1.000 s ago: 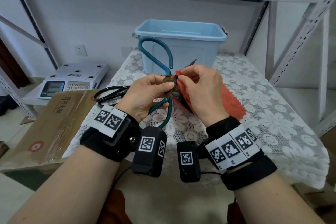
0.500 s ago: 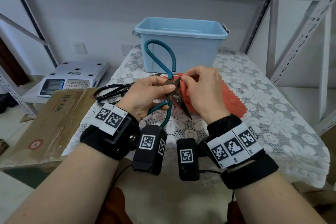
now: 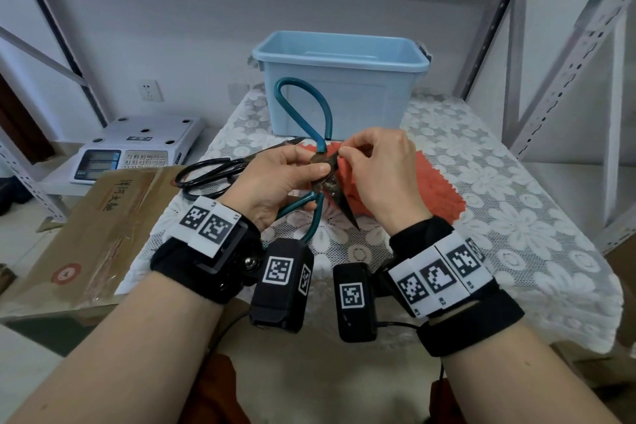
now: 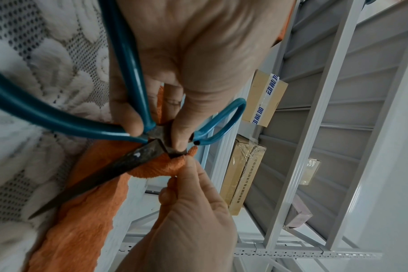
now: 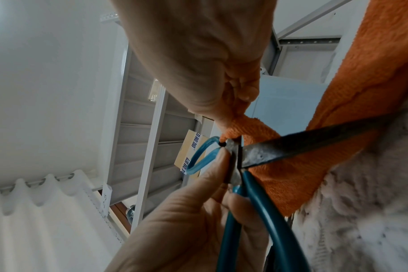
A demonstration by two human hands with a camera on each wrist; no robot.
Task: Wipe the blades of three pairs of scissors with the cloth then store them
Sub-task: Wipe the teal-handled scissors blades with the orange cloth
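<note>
My left hand [image 3: 275, 179] grips the teal-handled scissors [image 3: 303, 107] at the pivot, thumb on top, blades spread apart. One dark rusty blade [image 3: 339, 198] points down toward me; in the left wrist view that blade [image 4: 100, 173] lies across the orange cloth [image 4: 82, 230]. My right hand [image 3: 375, 169] pinches a fold of the orange cloth [image 3: 433, 182] against the other blade just beside the pivot. In the right wrist view the cloth [image 5: 291, 176] wraps the pivot end of the blade [image 5: 303, 145]. A black pair of scissors [image 3: 210, 175] lies on the table to the left.
A light blue open bin [image 3: 340, 79] stands at the back of the lace-covered table [image 3: 516, 224]. A white scale [image 3: 134, 148] and a cardboard box [image 3: 86, 234] sit to the left. Metal shelf posts [image 3: 564, 79] rise on the right.
The scissors have tilted so the upper teal handle loop stands more upright. My right hand with the cloth has slid up to the pivot end of the blade.
</note>
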